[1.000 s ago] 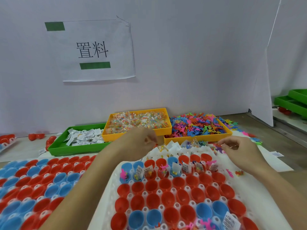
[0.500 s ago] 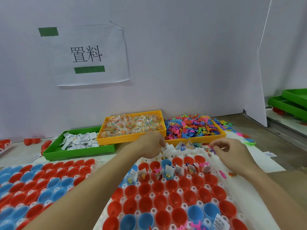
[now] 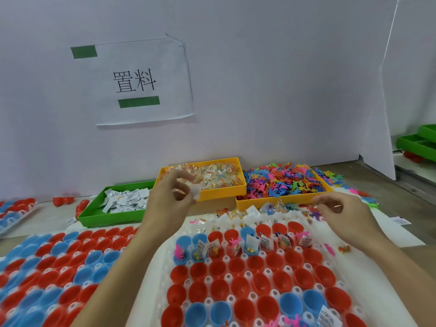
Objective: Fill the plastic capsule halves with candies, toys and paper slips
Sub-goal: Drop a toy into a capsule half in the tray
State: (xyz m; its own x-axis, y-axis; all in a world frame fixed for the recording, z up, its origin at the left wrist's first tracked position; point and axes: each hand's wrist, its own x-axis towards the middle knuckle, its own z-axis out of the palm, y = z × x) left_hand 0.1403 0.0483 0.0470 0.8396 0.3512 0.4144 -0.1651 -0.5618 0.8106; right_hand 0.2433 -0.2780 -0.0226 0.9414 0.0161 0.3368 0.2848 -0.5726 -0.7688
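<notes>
My left hand (image 3: 171,199) is raised in front of the yellow candy tray (image 3: 221,193) and pinches a small white paper slip (image 3: 196,192) between thumb and fingers. My right hand (image 3: 343,217) hovers over the far right corner of the white holder tray (image 3: 162,260), fingers curled with its back to me; what it holds is hidden. Red and blue capsule halves (image 3: 236,267) fill the holder. One row of halves (image 3: 251,244) near the back carries slips, candies and small toys. Loose slips, candies and toys (image 3: 254,212) lie along the holder's far edge.
A green tray of paper slips (image 3: 94,217) stands at the left and a yellow tray of coloured toys (image 3: 271,204) at the right. A second holder of capsule halves (image 3: 47,267) lies on my left. Green trays (image 3: 417,142) sit far right beyond a white partition.
My left hand has lifted up and left from the holder's far edge, now with a white slip in its fingers. My right hand has stayed near the far right corner.
</notes>
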